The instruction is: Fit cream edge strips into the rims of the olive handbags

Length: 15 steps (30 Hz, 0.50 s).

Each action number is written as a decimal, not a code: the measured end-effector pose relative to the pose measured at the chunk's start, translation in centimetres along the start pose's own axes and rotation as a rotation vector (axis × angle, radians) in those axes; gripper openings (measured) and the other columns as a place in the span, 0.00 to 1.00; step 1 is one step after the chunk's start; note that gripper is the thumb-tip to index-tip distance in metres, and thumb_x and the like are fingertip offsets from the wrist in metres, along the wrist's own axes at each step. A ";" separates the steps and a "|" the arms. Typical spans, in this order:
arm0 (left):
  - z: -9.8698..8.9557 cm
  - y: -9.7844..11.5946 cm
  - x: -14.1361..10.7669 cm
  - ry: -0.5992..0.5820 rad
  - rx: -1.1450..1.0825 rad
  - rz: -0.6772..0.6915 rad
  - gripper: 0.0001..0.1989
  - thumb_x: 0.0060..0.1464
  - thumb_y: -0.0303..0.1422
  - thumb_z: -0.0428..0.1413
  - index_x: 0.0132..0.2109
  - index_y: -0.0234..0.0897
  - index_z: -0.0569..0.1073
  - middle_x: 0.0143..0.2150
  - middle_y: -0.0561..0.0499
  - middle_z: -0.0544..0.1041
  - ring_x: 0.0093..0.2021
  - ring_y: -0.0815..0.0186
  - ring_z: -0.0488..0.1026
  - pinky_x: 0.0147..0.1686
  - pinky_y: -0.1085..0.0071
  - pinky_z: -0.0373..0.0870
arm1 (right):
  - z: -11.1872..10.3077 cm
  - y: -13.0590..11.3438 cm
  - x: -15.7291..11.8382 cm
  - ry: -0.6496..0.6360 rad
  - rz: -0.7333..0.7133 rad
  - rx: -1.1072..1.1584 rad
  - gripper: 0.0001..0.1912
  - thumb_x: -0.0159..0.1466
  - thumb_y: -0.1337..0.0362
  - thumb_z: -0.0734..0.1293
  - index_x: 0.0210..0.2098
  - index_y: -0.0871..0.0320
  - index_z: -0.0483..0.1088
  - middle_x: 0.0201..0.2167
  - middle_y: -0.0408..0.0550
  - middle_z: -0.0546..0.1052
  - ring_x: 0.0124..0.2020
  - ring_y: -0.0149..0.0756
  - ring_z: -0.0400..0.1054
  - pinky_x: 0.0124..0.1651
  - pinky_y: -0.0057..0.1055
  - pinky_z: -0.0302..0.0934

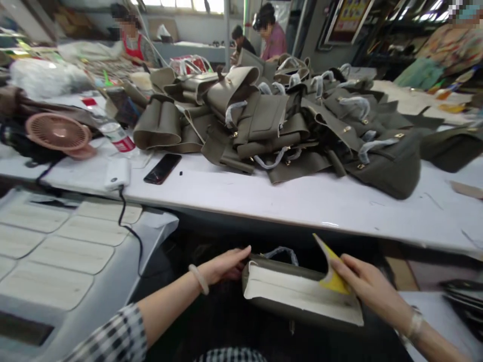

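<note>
A dark olive handbag (271,309) lies across my lap, with a cream panel (302,291) facing up and a plastic-wrapped handle (283,252) beyond it. My left hand (228,264) grips the bag's left end, thumb extended along the top edge and fingers partly hidden behind it. In my right hand (356,276) is a thin, bent yellow piece (334,279), pinched between thumb and fingers; its lower edge meets the cream panel near the right end. Whether it is card or plastic I cannot tell.
Olive bags (260,115) are heaped on the white table (226,196). A phone (163,168), bottle (116,136), pink fan (58,131) and corded white box (117,173) stand at left. Cream panels (64,256) lie on a lower surface. Other people work behind.
</note>
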<state>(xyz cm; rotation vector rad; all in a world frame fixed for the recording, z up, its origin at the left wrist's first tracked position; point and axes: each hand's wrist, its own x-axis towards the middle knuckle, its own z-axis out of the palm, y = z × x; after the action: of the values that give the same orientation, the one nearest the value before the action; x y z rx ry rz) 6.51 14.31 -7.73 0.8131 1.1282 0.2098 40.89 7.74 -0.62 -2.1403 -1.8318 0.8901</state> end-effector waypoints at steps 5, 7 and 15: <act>3.3 -3.0 3.0 -0.176 -0.347 -0.138 0.25 0.52 0.54 0.54 0.39 0.33 0.75 0.33 0.47 0.80 0.35 0.63 0.77 0.41 0.69 0.73 | 2.4 -6.0 2.8 -0.111 -0.383 -0.517 0.26 0.70 0.45 0.51 0.28 0.54 0.65 0.28 0.49 0.75 0.32 0.43 0.70 0.36 0.36 0.55; 4.2 -2.7 4.2 -0.193 -0.432 -0.174 0.18 0.54 0.45 0.54 0.35 0.33 0.75 0.29 0.48 0.79 0.30 0.66 0.76 0.36 0.73 0.72 | 2.7 -6.9 3.7 -0.172 -0.437 -0.593 0.24 0.71 0.48 0.52 0.31 0.55 0.67 0.31 0.50 0.76 0.35 0.44 0.71 0.38 0.36 0.54; 5.6 -3.8 4.5 -0.193 -0.644 -0.175 0.16 0.57 0.44 0.53 0.37 0.34 0.75 0.28 0.48 0.78 0.27 0.62 0.75 0.31 0.66 0.74 | 4.1 -10.2 5.8 -0.065 -0.434 -0.602 0.28 0.72 0.46 0.52 0.26 0.55 0.69 0.23 0.46 0.75 0.28 0.38 0.68 0.34 0.33 0.46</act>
<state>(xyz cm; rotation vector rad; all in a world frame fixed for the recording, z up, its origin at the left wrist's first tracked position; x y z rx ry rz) 12.45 11.40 -12.49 0.1568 0.8663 0.3185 30.50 14.45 -0.62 -1.8520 -2.7156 0.3347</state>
